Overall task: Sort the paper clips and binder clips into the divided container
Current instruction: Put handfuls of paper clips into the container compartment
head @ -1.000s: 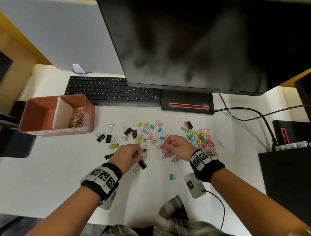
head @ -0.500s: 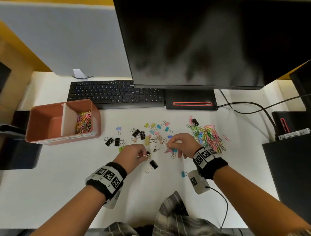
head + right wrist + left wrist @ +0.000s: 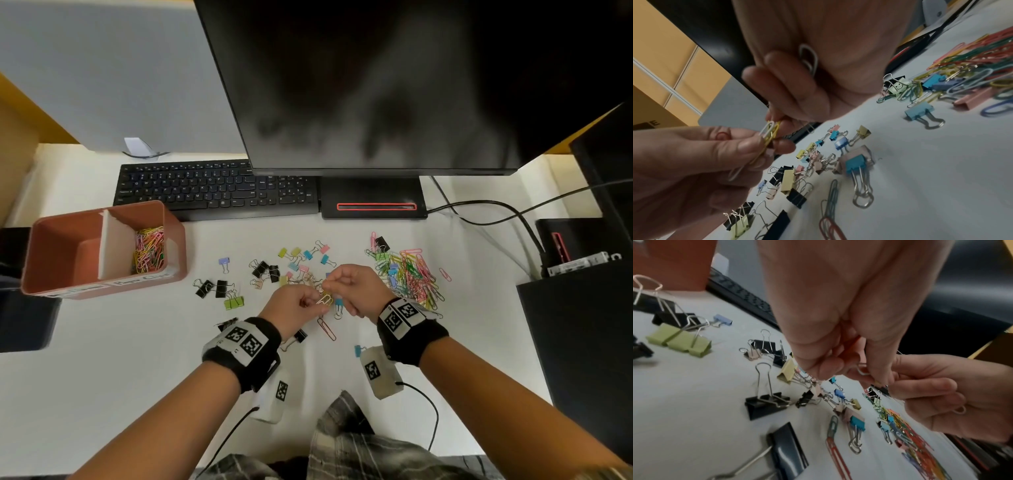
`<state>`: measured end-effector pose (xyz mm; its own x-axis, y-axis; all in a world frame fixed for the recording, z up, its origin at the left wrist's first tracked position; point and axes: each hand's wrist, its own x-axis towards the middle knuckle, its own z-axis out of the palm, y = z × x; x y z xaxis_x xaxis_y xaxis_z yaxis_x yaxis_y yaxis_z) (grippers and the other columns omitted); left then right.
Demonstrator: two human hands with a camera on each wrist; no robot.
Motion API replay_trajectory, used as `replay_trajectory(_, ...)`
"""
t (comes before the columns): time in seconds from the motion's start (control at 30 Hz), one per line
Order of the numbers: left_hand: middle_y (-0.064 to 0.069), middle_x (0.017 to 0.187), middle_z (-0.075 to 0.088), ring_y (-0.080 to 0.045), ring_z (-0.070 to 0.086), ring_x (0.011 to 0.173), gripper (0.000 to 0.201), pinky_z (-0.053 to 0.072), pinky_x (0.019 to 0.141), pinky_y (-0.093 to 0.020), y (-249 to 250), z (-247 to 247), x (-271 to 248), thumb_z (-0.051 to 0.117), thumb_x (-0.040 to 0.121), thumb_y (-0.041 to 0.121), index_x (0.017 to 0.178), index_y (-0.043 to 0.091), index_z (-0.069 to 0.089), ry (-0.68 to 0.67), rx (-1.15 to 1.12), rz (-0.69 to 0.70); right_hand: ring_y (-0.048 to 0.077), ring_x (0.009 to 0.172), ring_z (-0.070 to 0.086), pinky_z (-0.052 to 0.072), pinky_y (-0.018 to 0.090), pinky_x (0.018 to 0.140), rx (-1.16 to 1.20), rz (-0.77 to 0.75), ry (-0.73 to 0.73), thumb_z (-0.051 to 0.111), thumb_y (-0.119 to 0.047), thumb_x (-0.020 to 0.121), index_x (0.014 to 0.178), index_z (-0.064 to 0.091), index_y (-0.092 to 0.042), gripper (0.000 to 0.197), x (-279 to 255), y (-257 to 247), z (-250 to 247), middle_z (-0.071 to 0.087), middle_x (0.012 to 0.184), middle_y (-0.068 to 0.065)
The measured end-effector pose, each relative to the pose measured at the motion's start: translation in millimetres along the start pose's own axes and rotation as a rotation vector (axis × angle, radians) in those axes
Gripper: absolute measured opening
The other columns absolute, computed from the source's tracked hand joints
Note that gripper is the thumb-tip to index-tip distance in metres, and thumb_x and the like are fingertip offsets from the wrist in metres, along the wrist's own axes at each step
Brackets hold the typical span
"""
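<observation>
A small bunch of paper clips [image 3: 769, 133], one white and one yellow visible, is pinched between thumb and fingertips of the left hand [image 3: 297, 308]. The same bunch is met from the other side by the curled fingers of the right hand [image 3: 356, 289], which pinch its upper end; a further white clip is seen tucked against the right palm in the right wrist view. Both hands are raised just above the desk [image 3: 102, 359], not resting on it.

Directly below lie a red paper clip [image 3: 327, 329] and a blue binder clip [image 3: 339, 305]. Binder clips [image 3: 274, 270], black and pastel, are scattered across the middle of the desk. A dense pile of coloured paper clips [image 3: 412, 275], with a few binder clips mixed in, lies to the right.

The divided container [image 3: 44, 240] stands well apart at far left, beside the keyboard [image 3: 212, 186]. Its right compartment holds paper clips; no clips are seen in the left compartment.

Step judged in hand: gathering or untangling paper clips, apparently passed between hands. Task judged early; most clips remain unsorted. Next move calls for one hand to take the whole bunch, then a carry leftward over the binder clips to the right compartment. Whether the clips are snagged together cannot be told.
</observation>
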<state>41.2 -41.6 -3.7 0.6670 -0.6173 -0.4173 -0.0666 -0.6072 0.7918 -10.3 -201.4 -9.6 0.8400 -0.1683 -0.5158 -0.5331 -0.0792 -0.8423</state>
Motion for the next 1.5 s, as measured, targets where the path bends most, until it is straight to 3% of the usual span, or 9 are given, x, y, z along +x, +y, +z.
replay_trajectory(0.2, 0.011, 0.060, 0.047, 0.001, 0.043, 0.054, 0.018, 0.034, 0.057, -0.012, -0.4, -7.0, -3.3, 0.065, 0.084, 0.026, 0.073, 0.011, 0.063, -0.005, 0.041, -0.020, 0.012, 0.031, 0.035, 0.028, 0.016, 0.034, 0.012, -0.045, 0.037, 0.062, -0.024, 0.087, 0.076, 0.058, -0.022, 0.012, -0.1, 2.6, -9.1, 0.071, 0.083, -0.001)
replay_trajectory(0.33, 0.010, 0.063, 0.053, 0.002, 0.047, 0.057, 0.019, 0.034, 0.053, -0.007, -1.5, -16.3, -8.3, 0.063, 0.085, 0.025, 0.067, 0.025, 0.056, 0.058, 0.000, -0.046, 0.013, 0.032, 0.034, 0.029, 0.017, 0.035, -0.009, -0.067, 0.014, 0.059, -0.023, 0.089, 0.076, 0.057, -0.021, 0.014, -3.2, 2.6, -19.3, 0.072, 0.078, 0.001)
replay_trajectory(0.7, -0.025, 0.082, 0.062, -0.015, 0.051, 0.067, 0.018, 0.042, 0.061, -0.013, 0.0, -26.2, -10.0, 0.063, 0.086, 0.022, 0.084, 0.005, 0.066, 0.003, -0.044, -0.050, -0.010, 0.041, 0.052, 0.030, 0.017, 0.033, -0.054, -0.076, -0.122, 0.060, -0.018, 0.089, 0.081, 0.055, -0.015, 0.010, -4.8, -5.9, -20.3, 0.064, 0.121, 0.000)
replay_trajectory(0.83, -0.028, 0.090, 0.061, -0.022, 0.054, 0.074, 0.022, 0.050, 0.080, -0.043, -0.7, -32.9, -13.9, 0.062, 0.086, 0.030, 0.089, 0.009, 0.066, -0.093, -0.059, -0.028, 0.007, 0.032, 0.030, 0.023, 0.016, 0.032, 0.040, -0.053, -0.223, 0.061, -0.019, 0.088, 0.077, 0.053, -0.018, 0.014, -5.3, -16.9, -9.9, 0.069, 0.113, 0.000)
replay_trajectory(0.93, -0.022, 0.091, 0.065, -0.023, 0.060, 0.079, 0.015, 0.048, 0.084, -0.027, 3.7, -37.6, -16.8, 0.062, 0.086, 0.025, 0.090, 0.012, 0.068, -0.114, -0.064, -0.017, 0.012, 0.037, 0.025, 0.021, 0.018, 0.035, 0.062, -0.034, -0.281, 0.065, -0.017, 0.085, 0.070, 0.058, -0.025, 0.018, -5.7, -22.6, -5.7, 0.071, 0.103, 0.009)
replay_trajectory(1.03, -0.014, 0.091, 0.069, -0.005, 0.060, 0.079, 0.013, 0.043, 0.083, -0.012, 5.1, -42.2, -18.5, 0.061, 0.087, 0.023, 0.092, 0.014, 0.069, -0.116, -0.059, -0.014, 0.009, 0.035, 0.027, 0.021, 0.016, 0.036, 0.064, -0.036, -0.279, 0.070, -0.014, 0.081, 0.065, 0.059, -0.026, 0.023, -6.9, -24.9, -4.7, 0.071, 0.080, 0.003)
replay_trajectory(1.2, -0.017, 0.091, 0.068, -0.026, 0.061, 0.086, 0.015, 0.046, 0.075, -0.020, 6.3, -47.9, -23.8, 0.060, 0.087, 0.023, 0.091, 0.010, 0.068, -0.096, -0.024, -0.023, 0.006, 0.033, 0.028, 0.022, 0.014, 0.035, 0.072, -0.028, -0.254, 0.074, -0.010, 0.076, 0.066, 0.060, -0.019, 0.019, -10.5, -27.1, -4.2, 0.067, 0.069, -0.007)
replay_trajectory(1.37, -0.001, 0.080, 0.065, 0.002, 0.054, 0.069, 0.011, 0.040, 0.065, -0.006, 12.8, -49.3, -26.9, 0.059, 0.088, 0.020, 0.089, 0.015, 0.069, -0.059, -0.017, 0.023, 0.005, 0.034, 0.030, 0.023, 0.014, 0.034, 0.098, -0.032, -0.217, 0.073, -0.009, 0.077, 0.068, 0.059, -0.016, 0.018, -16.5, -31.7, -0.6, 0.067, 0.073, -0.003)
replay_trajectory(1.5, -0.011, 0.086, 0.065, -0.018, 0.057, 0.078, 0.009, 0.044, 0.072, -0.022, 15.0, -51.9, -28.6, 0.060, 0.088, 0.021, 0.088, 0.019, 0.069, -0.017, 0.003, 0.052, 0.002, 0.033, 0.033, 0.025, 0.014, 0.034, 0.122, -0.059, -0.151, 0.072, -0.008, 0.078, 0.071, 0.060, -0.012, 0.015, -18.1, -34.2, 0.3, 0.067, 0.081, 0.005)
